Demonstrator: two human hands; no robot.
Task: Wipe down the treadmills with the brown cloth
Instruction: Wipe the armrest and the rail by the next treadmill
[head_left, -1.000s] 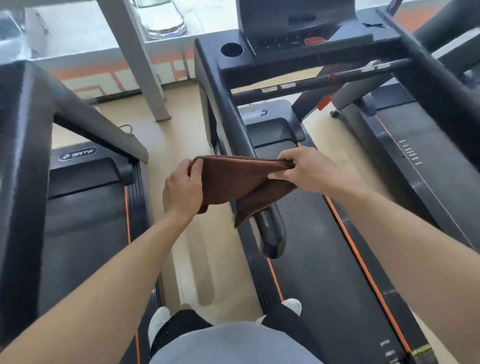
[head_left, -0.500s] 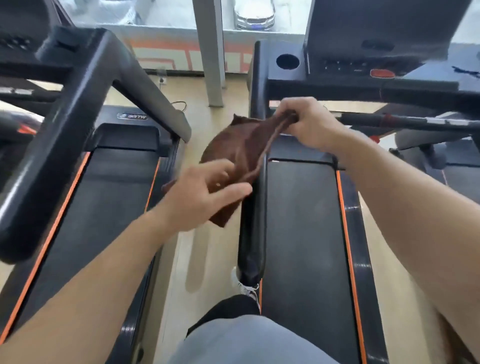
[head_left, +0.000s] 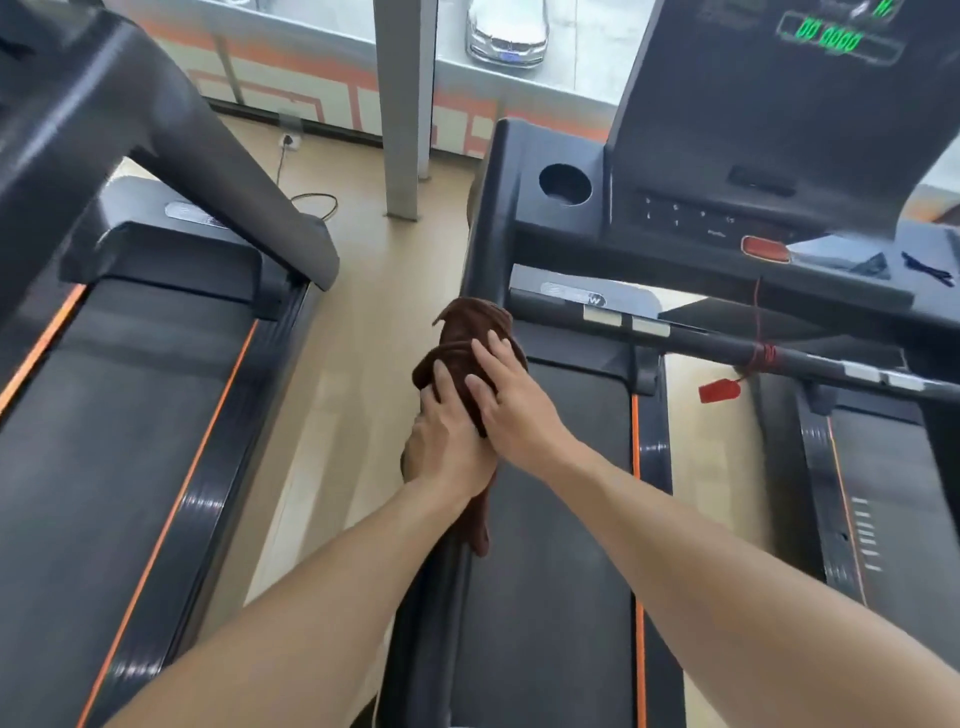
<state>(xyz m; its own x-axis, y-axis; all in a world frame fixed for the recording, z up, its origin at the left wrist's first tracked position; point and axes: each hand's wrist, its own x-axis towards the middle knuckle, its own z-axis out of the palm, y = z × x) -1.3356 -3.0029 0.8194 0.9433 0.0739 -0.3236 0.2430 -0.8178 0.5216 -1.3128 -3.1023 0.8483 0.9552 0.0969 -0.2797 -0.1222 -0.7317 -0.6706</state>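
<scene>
The brown cloth lies bunched over the black left handrail of the middle treadmill, with one end hanging down beside the rail. My left hand grips the cloth around the rail from the left. Just ahead of it, my right hand presses on the cloth with fingers spread and nearly straight. The rail under the cloth is hidden.
A second treadmill stands to the left across a strip of wooden floor, a third to the right. The console with a cup hole rises ahead. A red safety tag hangs from the crossbar. A pillar and floor cable lie beyond.
The cloth was held spread in the air between both hands. It now sits on the handrail, and both hands have come together on top of it. The view shifted forward towards the console.
</scene>
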